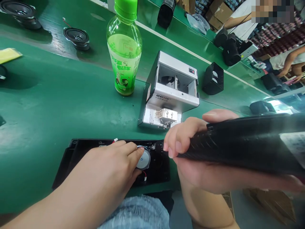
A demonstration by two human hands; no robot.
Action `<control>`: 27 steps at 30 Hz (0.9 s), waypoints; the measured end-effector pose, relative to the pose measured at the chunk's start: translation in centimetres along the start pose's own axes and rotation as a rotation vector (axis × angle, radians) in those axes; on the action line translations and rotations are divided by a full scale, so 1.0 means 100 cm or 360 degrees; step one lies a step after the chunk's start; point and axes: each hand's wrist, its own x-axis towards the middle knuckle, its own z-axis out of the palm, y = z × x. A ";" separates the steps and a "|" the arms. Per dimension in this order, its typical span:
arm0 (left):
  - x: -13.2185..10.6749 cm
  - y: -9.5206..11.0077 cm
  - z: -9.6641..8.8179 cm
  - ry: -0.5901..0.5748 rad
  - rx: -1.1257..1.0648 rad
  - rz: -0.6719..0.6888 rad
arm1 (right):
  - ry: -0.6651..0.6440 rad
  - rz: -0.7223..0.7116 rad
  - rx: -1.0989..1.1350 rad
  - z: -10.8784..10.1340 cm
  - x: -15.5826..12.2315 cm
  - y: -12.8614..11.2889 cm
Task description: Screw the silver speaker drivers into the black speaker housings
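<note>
1. I log the left hand [111, 165] narrowed over a speaker driver [143, 159], its fingers curled onto the round silver back and pressing down.
2. I read the right hand [190, 152] as closed around a black electric screwdriver [238, 143]; the tip sits just beside the driver, at its 3 o'clock.
3. The screwdriver's long axis runs 3 to 9 o'clock, pointing at the driver. The left hand is nearer to it.
4. The driver lies in a black plastic speaker housing [158, 173], flat on a green workbench [35, 143], at 6 o'clock in my view.
5. I note a WEIXIN screw feeder [170, 92] at 12 o'clock and a green plastic bottle [124, 54] at 11 o'clock.
</note>
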 end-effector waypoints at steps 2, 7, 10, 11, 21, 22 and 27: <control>0.002 -0.001 -0.001 -0.0039 -0.0006 -0.0026 | 0.0095 -0.0022 0.0151 0.008 -0.002 0.004; 0.003 -0.001 0.000 -0.0198 0.0030 -0.0118 | 0.0083 -0.0101 0.0283 0.023 -0.006 0.019; 0.004 0.000 -0.002 -0.0329 0.0050 -0.0160 | 0.0145 -0.0172 0.0351 0.025 -0.006 0.028; 0.005 0.001 -0.003 -0.0373 0.0046 -0.0174 | 0.0169 -0.0185 0.0369 0.025 -0.006 0.030; 0.011 0.005 -0.007 -0.0532 0.0101 -0.0268 | 0.0290 -0.0240 0.0327 0.030 -0.013 0.028; 0.010 0.005 -0.006 -0.0512 0.0120 -0.0256 | 0.0249 -0.0222 0.0310 0.026 -0.011 0.019; -0.005 0.006 -0.003 -0.0227 0.0221 -0.0075 | 0.0363 -0.0287 -0.0037 -0.001 0.013 -0.036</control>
